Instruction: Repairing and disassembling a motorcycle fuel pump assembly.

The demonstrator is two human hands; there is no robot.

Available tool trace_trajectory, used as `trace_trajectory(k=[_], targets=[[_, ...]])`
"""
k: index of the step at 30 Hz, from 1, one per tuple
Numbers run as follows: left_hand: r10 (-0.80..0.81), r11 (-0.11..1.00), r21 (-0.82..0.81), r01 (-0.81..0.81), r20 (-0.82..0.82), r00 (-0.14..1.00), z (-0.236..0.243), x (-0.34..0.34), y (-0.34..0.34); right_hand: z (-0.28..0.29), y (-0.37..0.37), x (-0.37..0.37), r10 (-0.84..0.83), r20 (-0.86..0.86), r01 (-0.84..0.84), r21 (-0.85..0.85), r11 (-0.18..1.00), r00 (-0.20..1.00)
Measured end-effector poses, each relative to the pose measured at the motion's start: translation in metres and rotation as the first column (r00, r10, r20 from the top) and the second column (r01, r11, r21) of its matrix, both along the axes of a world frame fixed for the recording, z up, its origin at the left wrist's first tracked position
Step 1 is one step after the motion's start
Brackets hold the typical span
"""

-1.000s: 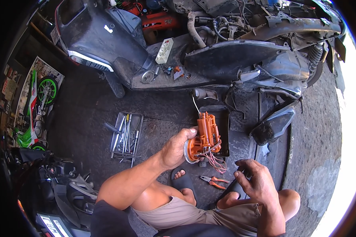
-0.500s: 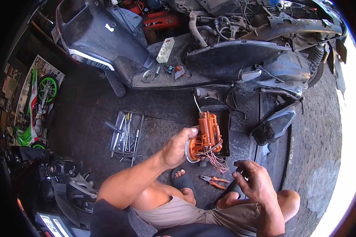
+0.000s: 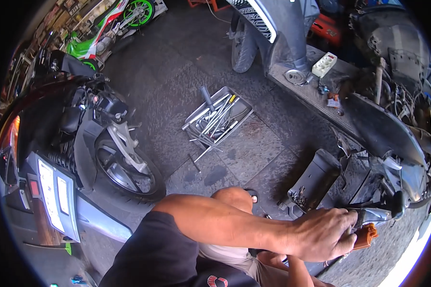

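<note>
At the lower right, my left hand (image 3: 323, 234) is closed around an orange fuel pump (image 3: 367, 236). One end of the pump sticks out past the fingers, and the rest is hidden by the hand. A bare forearm, seemingly my right, rises from the lower edge and passes behind my left forearm. My right hand itself is hidden, so its fingers cannot be made out. Just beyond my left hand, a black open container (image 3: 317, 177) rests on the floor beside the scooter.
A metal tray (image 3: 246, 106) of screwdrivers and wrenches lies mid-floor, a T-shaped tool (image 3: 195, 163) before it. The partly stripped scooter (image 3: 301, 71) spans the right, with a white power strip (image 3: 324, 64) on its footboard. Another motorcycle (image 3: 115, 167) stands left, a green bike (image 3: 98, 40) far left.
The view has swung left, bringing the motorcycle on the left into fuller sight. My left hand has carried the fuel pump to the right. My right hand, seen open before, is now hidden.
</note>
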State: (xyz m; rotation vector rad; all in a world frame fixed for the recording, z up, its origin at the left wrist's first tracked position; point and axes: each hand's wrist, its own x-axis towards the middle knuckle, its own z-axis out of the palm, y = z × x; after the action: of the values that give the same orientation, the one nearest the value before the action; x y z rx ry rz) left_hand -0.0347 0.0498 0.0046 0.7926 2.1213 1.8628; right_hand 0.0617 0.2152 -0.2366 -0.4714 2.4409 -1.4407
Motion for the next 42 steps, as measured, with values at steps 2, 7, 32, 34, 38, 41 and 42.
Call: trace_trajectory(k=[2, 7, 32, 34, 38, 41, 42], targets=[[0.014, 1.000, 0.017, -0.016, 0.083, 0.996, 0.009, 0.000, -0.011, -0.014, -0.011, -0.005, 0.011, 0.079, -0.009, -0.020, 1.000, 0.997], [0.155, 0.987, -0.028, -0.155, -0.012, 0.988, 0.002, -0.009, -0.033, -0.044, -0.038, -0.020, 0.011, 0.269, 0.005, -0.059, 0.998, 0.963], [0.413, 0.902, -0.095, -0.420, -0.091, 0.906, 0.013, -0.047, -0.127, -0.126, -0.188, -0.133, 0.267, 0.944, 0.346, -0.321, 0.881, 0.196], [0.411, 0.889, -0.110, -0.444, -0.233, 0.881, 0.017, -0.051, -0.139, -0.114, -0.263, -0.147, 0.258, 0.902, 0.540, -0.417, 0.731, 0.347], [0.392, 0.909, -0.189, -0.371, 0.088, 0.916, 0.032, -0.064, -0.152, -0.115, -0.358, -0.191, 0.242, 0.891, 0.601, -0.440, 0.668, 0.383], [0.476, 0.856, -0.268, -0.443, 0.071, 0.877, 0.022, -0.077, -0.153, -0.130, -0.396, -0.210, 0.141, 0.878, 0.598, -0.421, 0.682, 0.458], [0.484, 0.846, -0.290, -0.446, 0.069, 0.873, 0.020, -0.079, -0.157, -0.126, -0.407, -0.211, 0.115, 0.876, 0.595, -0.409, 0.692, 0.469]])
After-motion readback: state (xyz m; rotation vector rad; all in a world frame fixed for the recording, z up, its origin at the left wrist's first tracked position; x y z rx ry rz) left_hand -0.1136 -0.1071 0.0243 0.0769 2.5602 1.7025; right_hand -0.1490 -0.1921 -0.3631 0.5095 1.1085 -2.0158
